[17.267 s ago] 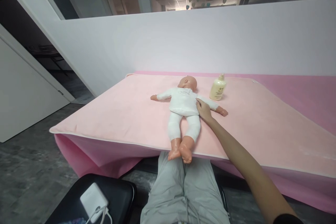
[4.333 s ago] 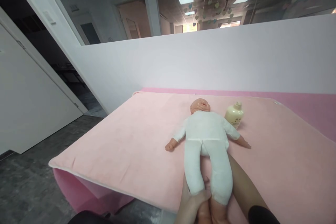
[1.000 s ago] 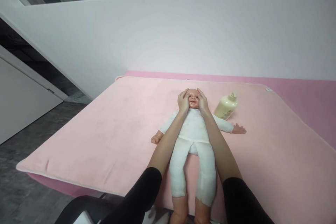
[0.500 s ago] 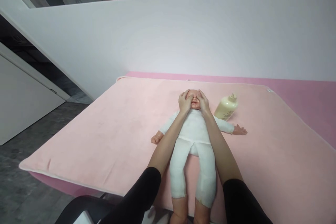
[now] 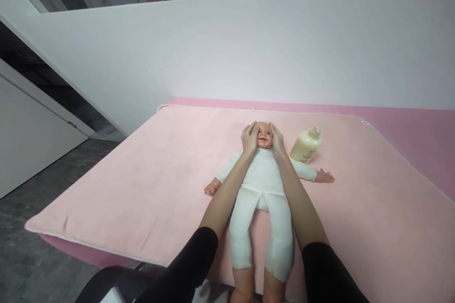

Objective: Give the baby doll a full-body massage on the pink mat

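A baby doll (image 5: 263, 170) in a white cloth body lies on its back on the pink blanket (image 5: 142, 165), legs toward me and arms spread out. My left hand (image 5: 250, 137) cups one side of the doll's head, fingers curved around it and thumb along the cheek. On the opposite side my right hand (image 5: 276, 138) holds the head the same way. Between the two hands the doll's mouth and part of its eyes show. My fingertips near the top of the head are partly hidden. A pale yellow pump bottle (image 5: 306, 145) stands beside the doll's arm, near my right hand.
The blanket covers a pink padded table (image 5: 408, 137) that stands against a white partition wall (image 5: 270, 52). Beyond the left edge lie a grey floor (image 5: 21, 251) and a white panel (image 5: 31, 132). A dark chair-like shape (image 5: 106, 281) is at the bottom left.
Both thumbs have slid outward from the middle of the doll's face toward its sides, so more of the eyes shows. The doll and the bottle have stayed in place.
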Demonstrator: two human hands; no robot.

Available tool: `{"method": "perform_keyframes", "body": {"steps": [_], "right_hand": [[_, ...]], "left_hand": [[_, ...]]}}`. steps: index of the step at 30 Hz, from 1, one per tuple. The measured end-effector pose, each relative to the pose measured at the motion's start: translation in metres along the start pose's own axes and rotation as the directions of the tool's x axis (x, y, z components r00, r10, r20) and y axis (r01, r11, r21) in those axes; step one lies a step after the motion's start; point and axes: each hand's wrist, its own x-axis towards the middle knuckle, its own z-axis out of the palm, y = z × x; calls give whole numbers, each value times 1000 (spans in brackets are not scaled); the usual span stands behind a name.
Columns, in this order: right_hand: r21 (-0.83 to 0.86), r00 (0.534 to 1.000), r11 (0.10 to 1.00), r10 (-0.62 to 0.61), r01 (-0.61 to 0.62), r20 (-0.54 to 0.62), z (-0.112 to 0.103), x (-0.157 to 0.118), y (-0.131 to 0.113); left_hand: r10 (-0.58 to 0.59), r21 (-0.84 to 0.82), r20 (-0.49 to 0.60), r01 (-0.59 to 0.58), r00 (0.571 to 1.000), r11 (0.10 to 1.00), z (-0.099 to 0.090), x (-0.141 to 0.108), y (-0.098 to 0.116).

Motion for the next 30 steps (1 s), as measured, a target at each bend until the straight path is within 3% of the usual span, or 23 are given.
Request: {"method": "perform_keyframes", "body": {"steps": [5, 13, 23, 30], "right_hand": [[-69, 999, 998, 6, -4, 36, 0, -4, -5], [-54, 999, 998, 23, -20, 41, 0, 1, -3], [-47, 999, 999, -11, 13, 46, -2, 5, 4], [-87, 999, 996, -21, 23, 29, 0, -3, -4]], "left_hand": [[1, -8, -19, -1, 1000, 1000, 2, 0, -2], [-95, -93, -19, 93, 995, 991, 3, 2, -5], [-100, -125, -23, 97, 995, 987, 3, 2, -2], [-122, -185, -20, 116, 992, 976, 1, 0, 1]]}}
